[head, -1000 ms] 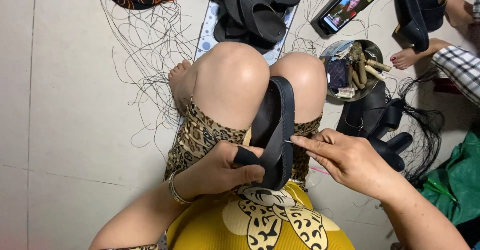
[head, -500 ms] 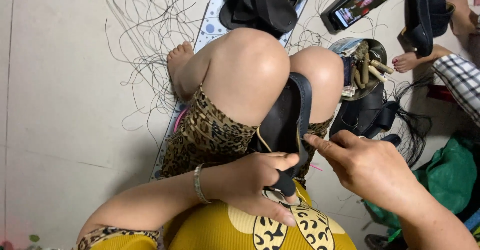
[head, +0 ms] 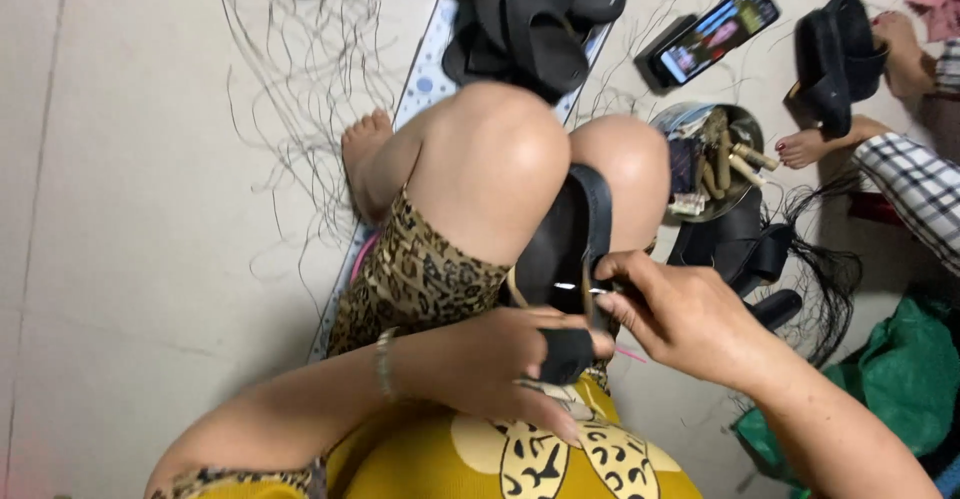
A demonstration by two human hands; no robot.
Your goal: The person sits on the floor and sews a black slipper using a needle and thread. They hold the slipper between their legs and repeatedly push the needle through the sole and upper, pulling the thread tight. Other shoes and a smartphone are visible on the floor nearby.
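A black sandal (head: 570,244) stands between the knees, its lower end gripped by the left hand (head: 505,359), while the right hand (head: 690,314) pinches a thin needle (head: 575,287) against it.

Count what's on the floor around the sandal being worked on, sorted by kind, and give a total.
Sandal piles: 3, top, upper right, right of the knees
Phone: 1
Round tray of small tools: 1
Green bag: 1
Total: 6

Apart from these, the left hand grips the sandal; the right hand touches it.

top: yellow shirt (head: 470,464) with leopard-patterned flower shapes
shorts: leopard-print shorts (head: 420,279), above the shirt
wrist: thin metal bangle (head: 382,361), left of the shirt
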